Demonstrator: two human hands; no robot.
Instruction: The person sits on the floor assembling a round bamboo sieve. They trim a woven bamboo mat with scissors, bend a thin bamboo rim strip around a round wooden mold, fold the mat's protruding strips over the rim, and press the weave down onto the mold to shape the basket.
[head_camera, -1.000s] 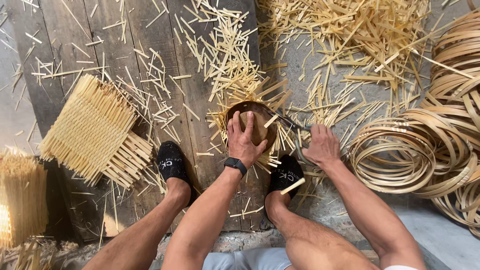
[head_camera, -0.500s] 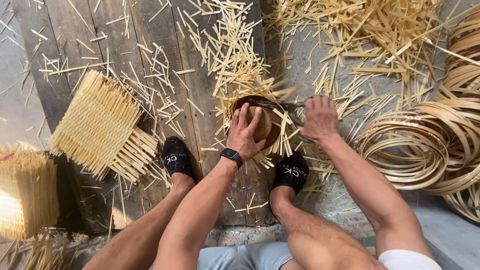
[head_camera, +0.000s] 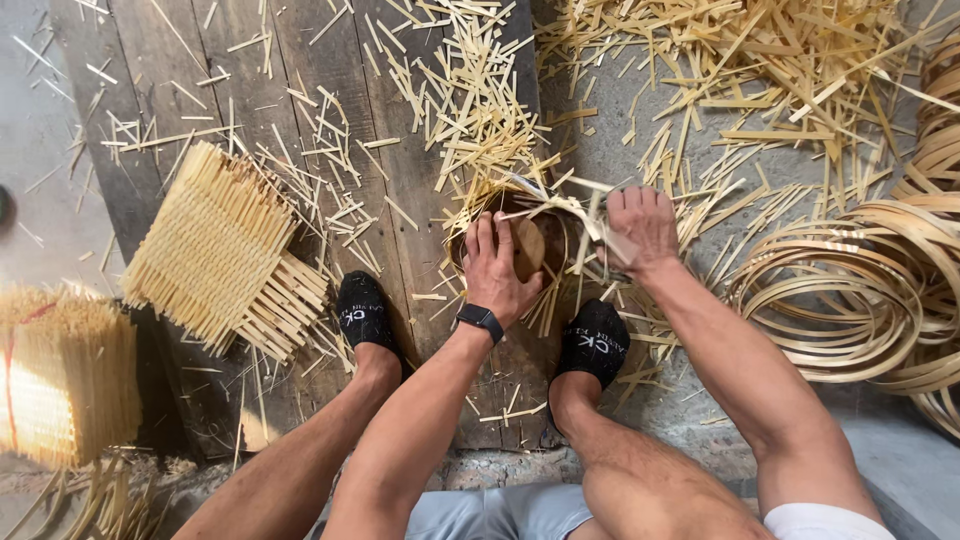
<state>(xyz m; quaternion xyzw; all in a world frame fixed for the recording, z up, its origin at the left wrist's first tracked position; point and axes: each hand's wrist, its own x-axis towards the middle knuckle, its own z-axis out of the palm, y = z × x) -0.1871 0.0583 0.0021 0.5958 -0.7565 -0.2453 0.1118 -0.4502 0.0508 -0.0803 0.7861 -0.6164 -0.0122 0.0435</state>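
While the left hand (head_camera: 503, 268) lies flat and open on the round wooden block (head_camera: 527, 246), the right hand (head_camera: 640, 226) is closed tight around the loose ends of a thin bamboo strip (head_camera: 580, 222). That strip bends around the block, which sits on the floor boards (head_camera: 300, 120) between the two hands, just ahead of the two black slippers (head_camera: 365, 312). To do this well, I think the left hand should press hard so the block cannot turn, and the right hand should pull evenly so the strip hugs the block and does not crack. There are no bowls or boxes here. Off to the right of the right hand is a pile of finished bamboo rings (head_camera: 850, 290). Far to the left of the left hand lies a woven bamboo mat (head_camera: 215, 250), and short bamboo sticks (head_camera: 470, 110) are scattered past both hands.
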